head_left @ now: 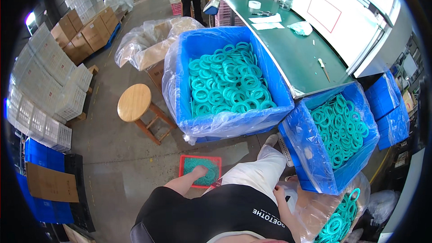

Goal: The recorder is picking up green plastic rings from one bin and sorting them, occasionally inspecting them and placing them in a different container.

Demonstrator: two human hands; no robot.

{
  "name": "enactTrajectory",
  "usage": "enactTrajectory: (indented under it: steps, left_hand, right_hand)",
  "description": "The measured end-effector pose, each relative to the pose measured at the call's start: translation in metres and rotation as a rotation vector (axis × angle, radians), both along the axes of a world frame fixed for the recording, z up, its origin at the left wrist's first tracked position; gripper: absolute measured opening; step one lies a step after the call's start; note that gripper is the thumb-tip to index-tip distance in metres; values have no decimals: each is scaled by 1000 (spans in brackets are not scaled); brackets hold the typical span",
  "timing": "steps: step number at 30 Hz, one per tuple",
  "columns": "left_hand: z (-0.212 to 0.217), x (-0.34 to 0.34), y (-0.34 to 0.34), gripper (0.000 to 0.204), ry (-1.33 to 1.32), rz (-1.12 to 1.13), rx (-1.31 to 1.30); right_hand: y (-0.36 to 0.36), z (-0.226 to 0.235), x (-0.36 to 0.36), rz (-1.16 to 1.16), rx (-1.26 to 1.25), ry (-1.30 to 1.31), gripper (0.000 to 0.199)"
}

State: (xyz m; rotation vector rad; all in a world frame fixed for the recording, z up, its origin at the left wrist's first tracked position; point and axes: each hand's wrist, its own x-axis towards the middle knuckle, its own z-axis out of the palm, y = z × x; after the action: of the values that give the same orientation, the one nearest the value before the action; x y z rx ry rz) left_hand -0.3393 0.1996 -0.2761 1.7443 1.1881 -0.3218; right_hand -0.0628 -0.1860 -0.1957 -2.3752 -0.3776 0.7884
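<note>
Floor [112,166] under stool [134,102] and red tray [182,165], blue bins [275,87] alongside; closure of left grip [200,171] and right grip [280,193] unclear

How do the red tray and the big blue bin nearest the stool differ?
The red tray is small and shallow; the big blue bin larger and deeper. The tray holds fine teal bits, the bin teal rings. Clear plastic drapes the bin's rim; none shows on the tray. Both have open tops.

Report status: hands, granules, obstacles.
Left hand in red rectangular tray, at teal granules; fingers unclear. Right hand beside white-trousered leg, grip unclear. Round-topped wooden stool stands apart from tray.
</note>
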Motion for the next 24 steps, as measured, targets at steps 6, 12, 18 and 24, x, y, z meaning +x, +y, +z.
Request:
enactTrajectory:
  steps: [6, 12, 18, 24]
  left_hand:
    - [20, 17, -18, 23, 48, -88, -144]
    - [18, 23, -8, 17, -165, -499, 56]
    - [51, 49, -10, 25, 81, -267, -94]
    - [44, 55, -20, 25, 93, -256, -79]
  right_hand:
    - [0, 2, 2, -62, 72, 52, 23]
    - [-3, -5, 4, -111, 139, 160, 17]
    - [-6, -10, 4, -237, 238, 294, 16]
    - [-9, -24, 6, -283, 245, 296, 19]
